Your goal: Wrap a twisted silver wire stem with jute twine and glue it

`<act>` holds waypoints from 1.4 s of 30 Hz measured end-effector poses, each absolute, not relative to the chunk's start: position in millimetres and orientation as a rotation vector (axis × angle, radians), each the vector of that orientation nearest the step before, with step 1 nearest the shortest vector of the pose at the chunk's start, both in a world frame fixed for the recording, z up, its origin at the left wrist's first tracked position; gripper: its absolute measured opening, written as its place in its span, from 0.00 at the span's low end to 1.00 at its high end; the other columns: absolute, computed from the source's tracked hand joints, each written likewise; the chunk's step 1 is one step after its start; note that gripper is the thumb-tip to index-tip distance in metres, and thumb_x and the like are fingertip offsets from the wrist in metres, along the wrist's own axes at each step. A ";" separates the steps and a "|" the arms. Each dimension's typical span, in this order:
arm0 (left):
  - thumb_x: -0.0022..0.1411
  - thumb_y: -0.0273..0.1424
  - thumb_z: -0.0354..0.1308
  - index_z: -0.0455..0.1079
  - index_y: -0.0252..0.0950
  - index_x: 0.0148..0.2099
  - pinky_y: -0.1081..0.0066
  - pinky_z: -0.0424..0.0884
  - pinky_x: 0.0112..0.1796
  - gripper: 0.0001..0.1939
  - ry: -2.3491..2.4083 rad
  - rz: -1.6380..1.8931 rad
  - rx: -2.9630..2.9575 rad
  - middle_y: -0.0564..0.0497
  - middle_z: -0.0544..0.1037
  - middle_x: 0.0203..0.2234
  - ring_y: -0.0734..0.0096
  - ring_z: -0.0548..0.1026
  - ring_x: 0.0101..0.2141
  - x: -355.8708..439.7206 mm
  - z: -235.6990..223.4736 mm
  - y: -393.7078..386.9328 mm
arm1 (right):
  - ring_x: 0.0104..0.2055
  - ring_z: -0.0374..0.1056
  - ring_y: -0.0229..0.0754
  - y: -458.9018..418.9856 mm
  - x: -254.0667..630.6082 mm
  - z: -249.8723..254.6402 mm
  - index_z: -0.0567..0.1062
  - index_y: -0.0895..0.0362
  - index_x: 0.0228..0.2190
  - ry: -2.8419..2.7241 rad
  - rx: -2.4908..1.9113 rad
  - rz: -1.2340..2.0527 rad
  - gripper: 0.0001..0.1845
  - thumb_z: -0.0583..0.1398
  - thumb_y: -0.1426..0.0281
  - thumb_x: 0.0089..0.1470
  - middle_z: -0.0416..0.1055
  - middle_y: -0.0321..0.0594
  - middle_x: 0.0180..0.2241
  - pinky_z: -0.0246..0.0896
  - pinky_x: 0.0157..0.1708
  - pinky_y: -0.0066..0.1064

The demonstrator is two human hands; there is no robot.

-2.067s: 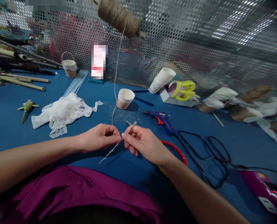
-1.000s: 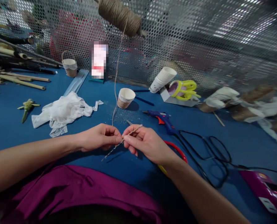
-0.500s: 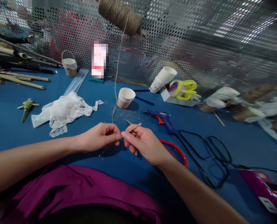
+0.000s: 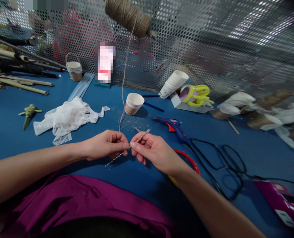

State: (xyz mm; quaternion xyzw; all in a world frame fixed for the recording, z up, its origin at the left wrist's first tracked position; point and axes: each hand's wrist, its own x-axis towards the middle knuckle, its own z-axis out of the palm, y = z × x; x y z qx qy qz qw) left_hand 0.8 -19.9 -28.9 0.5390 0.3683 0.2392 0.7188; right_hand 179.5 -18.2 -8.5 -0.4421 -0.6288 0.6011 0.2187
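Observation:
My left hand is closed in a pinch around a thin twisted wire, whose bare silvery end slants down to the left. Jute twine runs from a hanging spool down into the fingers of this hand. Fingertip to fingertip beside it, my right hand pinches the twine-wrapped part of the same wire, its end poking up to the right. Scissors with a red handle lie partly hidden under my right hand and wrist. Just beyond the hands stands a paper cup wrapped in twine and lace.
A glue gun with a looping black cable lies to the right, near a purple power strip. White lace is heaped at left. Stacked paper cups, a small handled basket and a phone stand along the mesh panel.
More of the bare twisted wire shows below my left hand, and the wire has turned slightly. Both hands stay almost in place; a yellow piece now shows under my right wrist.

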 end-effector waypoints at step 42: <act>0.57 0.36 0.52 0.60 0.33 0.28 0.78 0.51 0.19 0.11 0.937 0.557 1.330 0.59 0.62 0.16 0.83 0.56 0.17 3.2 -29.6 -22.2 | 0.16 0.58 0.29 -19.8 175.6 -13.1 0.64 0.57 0.24 -1.728 -1.330 1.544 0.12 0.58 0.62 0.50 0.64 0.31 0.18 0.52 0.14 0.21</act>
